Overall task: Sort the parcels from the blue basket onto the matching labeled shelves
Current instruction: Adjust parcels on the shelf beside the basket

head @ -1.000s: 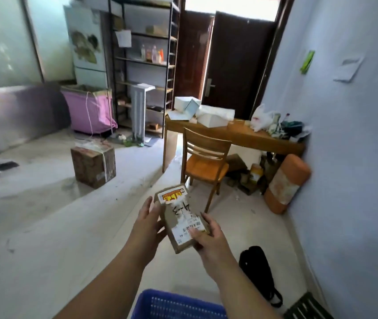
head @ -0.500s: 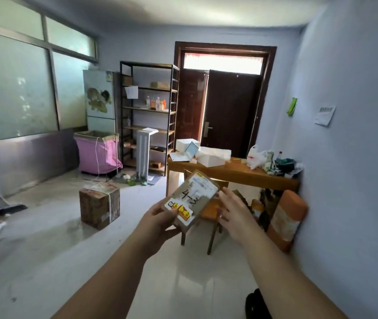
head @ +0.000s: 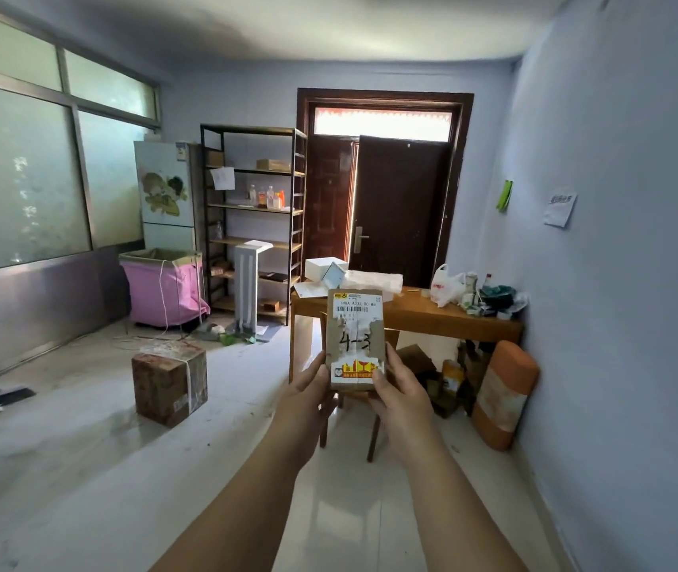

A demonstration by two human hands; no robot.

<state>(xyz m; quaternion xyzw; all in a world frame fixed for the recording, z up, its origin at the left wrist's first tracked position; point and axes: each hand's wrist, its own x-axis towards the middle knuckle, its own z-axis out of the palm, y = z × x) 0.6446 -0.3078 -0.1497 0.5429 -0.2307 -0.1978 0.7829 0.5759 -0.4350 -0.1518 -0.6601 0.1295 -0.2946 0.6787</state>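
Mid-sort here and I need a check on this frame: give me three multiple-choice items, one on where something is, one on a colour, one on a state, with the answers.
1. Where is the taped brown box?
A. On the floor, left of the hands
B. On the wooden table
C. On the top shelf

2. What colour is the bin beside the metal shelf?
A. Green
B. Pink
C. Black

3. How is the parcel held?
A. Left hand only
B. Resting on the chair
C. Upright in both hands

Answers:
1 A: the box sits on the pale floor, apart from the table.
2 B: its sides are pink.
3 C: the left hand and right hand grip its lower edges, with the handwritten 4-3 facing the camera.
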